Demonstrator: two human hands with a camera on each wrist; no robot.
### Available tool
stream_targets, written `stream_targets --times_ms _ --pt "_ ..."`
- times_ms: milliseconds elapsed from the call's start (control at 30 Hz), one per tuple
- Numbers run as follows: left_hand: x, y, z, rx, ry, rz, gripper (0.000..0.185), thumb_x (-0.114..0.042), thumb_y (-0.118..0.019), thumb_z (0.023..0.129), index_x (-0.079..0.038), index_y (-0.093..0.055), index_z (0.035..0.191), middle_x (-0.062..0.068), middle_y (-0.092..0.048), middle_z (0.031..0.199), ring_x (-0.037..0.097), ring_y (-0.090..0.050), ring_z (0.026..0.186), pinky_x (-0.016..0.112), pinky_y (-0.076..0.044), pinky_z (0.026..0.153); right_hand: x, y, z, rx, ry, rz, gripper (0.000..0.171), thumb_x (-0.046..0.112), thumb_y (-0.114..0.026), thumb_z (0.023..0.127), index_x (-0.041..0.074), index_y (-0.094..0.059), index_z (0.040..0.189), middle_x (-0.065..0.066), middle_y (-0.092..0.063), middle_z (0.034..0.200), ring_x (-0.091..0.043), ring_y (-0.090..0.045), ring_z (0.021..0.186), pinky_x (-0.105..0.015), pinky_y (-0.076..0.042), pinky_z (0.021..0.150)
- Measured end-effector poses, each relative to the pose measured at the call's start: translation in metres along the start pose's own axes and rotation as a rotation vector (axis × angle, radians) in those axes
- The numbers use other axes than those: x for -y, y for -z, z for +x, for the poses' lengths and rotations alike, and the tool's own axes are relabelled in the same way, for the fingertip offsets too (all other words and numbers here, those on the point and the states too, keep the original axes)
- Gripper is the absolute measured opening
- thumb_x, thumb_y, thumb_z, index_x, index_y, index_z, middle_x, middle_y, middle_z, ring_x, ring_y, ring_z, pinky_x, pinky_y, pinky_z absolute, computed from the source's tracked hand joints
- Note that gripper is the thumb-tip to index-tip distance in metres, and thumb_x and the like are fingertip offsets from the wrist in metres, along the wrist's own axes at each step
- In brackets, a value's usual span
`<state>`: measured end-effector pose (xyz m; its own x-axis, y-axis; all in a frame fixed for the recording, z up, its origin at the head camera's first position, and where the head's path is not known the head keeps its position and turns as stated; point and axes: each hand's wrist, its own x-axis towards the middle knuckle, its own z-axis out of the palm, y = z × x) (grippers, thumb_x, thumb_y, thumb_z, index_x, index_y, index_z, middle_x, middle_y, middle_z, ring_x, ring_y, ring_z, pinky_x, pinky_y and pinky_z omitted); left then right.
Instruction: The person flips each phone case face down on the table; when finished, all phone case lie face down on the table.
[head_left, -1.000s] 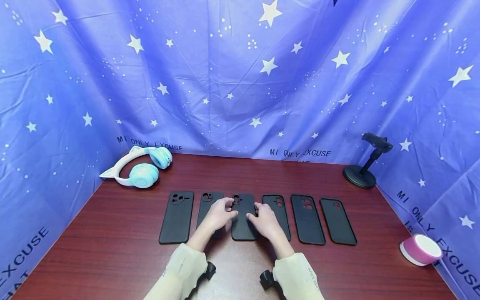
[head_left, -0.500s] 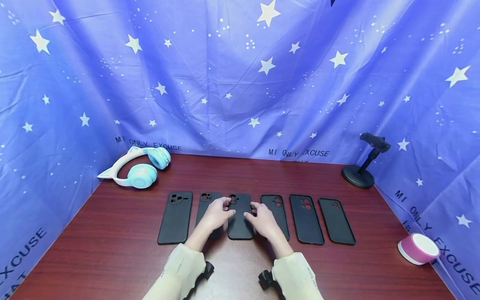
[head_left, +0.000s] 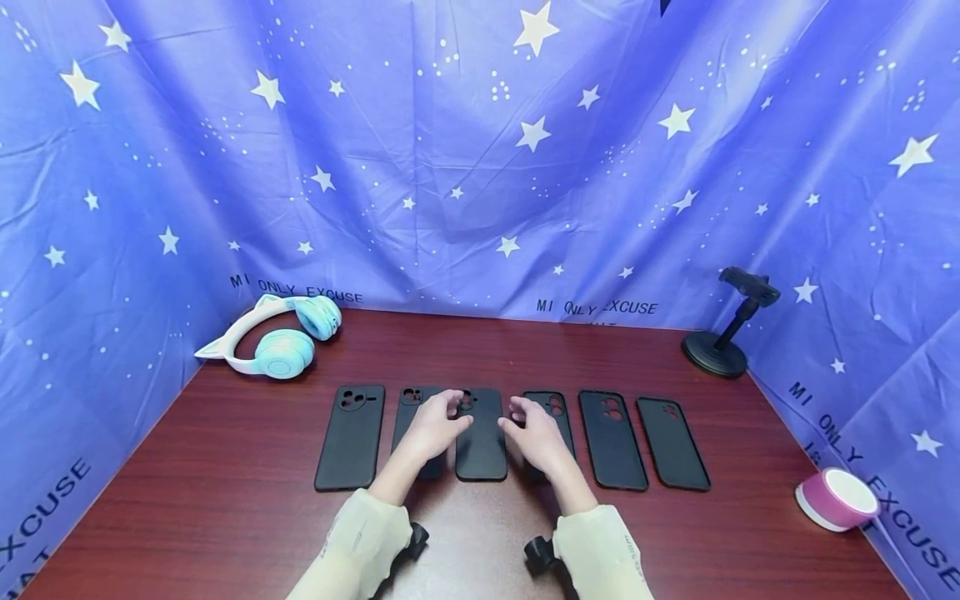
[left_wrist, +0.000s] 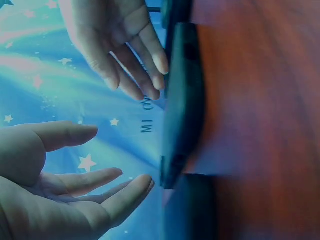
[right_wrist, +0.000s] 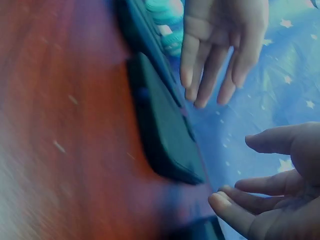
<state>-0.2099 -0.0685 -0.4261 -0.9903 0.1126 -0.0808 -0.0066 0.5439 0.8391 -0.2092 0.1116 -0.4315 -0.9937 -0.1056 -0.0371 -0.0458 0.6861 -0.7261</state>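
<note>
A black phone case (head_left: 482, 442) lies flat between my two hands, in the middle of a row, with its camera cut-outs at the far left corner. My left hand (head_left: 433, 427) hovers at its left edge, fingers relaxed, partly covering a second case (head_left: 405, 417). Just off its right edge, my right hand (head_left: 537, 435) is held with loose fingers over a third case (head_left: 567, 429). Both wrist views show the palms facing each other with nothing in them, and the middle case (left_wrist: 185, 100) seen edge-on beside the fingertips.
More black cases lie in the row, one at the left end (head_left: 349, 442) and others to the right (head_left: 615, 442). Cat-ear headphones (head_left: 285, 354) are at the back left. A black phone stand (head_left: 716, 354) and a pink-and-white cylinder (head_left: 832, 500) stand on the right. A starry curtain (head_left: 420, 250) encloses the table.
My right hand has moved right, away from the middle case, which its thumb overlapped before. The middle case has shifted slightly left. My left hand has stayed nearly in place.
</note>
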Motion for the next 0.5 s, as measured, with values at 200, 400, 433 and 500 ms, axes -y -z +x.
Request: stream_targets --times_ms 200,400,433,500 --pt "-0.011 -0.008 0.002 0.024 -0.063 -0.064 0.047 -0.012 -0.063 0.092 0.002 -0.051 0.135 0.021 -0.057 0.134 0.034 -0.059 0.121 0.047 -0.051 0.097 -0.013 0.023 0.003 -0.041 0.018 0.004 0.044 0.018 -0.060 0.095 -0.002 -0.053 0.134 -0.017 -0.065 0.124 -0.032 -0.061 0.117 -0.048 -0.050 0.096" --pt "-0.024 -0.028 0.010 0.042 -0.085 -0.129 0.045 -0.011 -0.063 0.092 0.003 -0.054 0.133 0.021 -0.060 0.131 0.034 -0.061 0.117 0.045 -0.052 0.095 -0.030 0.046 0.007 -0.085 0.031 -0.036 0.040 0.018 -0.061 0.094 0.000 -0.058 0.130 -0.016 -0.069 0.118 -0.032 -0.064 0.111 -0.049 -0.051 0.093" --pt "-0.026 -0.032 0.011 0.043 -0.079 -0.148 0.044 -0.011 -0.063 0.092 0.003 -0.054 0.133 0.021 -0.060 0.131 0.033 -0.061 0.117 0.045 -0.052 0.095 -0.033 0.049 0.007 -0.092 0.029 -0.044 0.039 0.018 -0.061 0.094 0.000 -0.058 0.129 -0.016 -0.069 0.117 -0.032 -0.065 0.110 -0.049 -0.051 0.093" --pt "-0.030 -0.038 0.012 0.046 -0.067 -0.178 0.044 -0.011 -0.063 0.092 0.002 -0.054 0.133 0.020 -0.060 0.131 0.033 -0.061 0.117 0.046 -0.052 0.095 -0.038 0.054 0.008 -0.106 0.020 -0.062 0.039 0.018 -0.061 0.094 -0.001 -0.059 0.128 -0.016 -0.070 0.115 -0.033 -0.066 0.108 -0.049 -0.051 0.093"
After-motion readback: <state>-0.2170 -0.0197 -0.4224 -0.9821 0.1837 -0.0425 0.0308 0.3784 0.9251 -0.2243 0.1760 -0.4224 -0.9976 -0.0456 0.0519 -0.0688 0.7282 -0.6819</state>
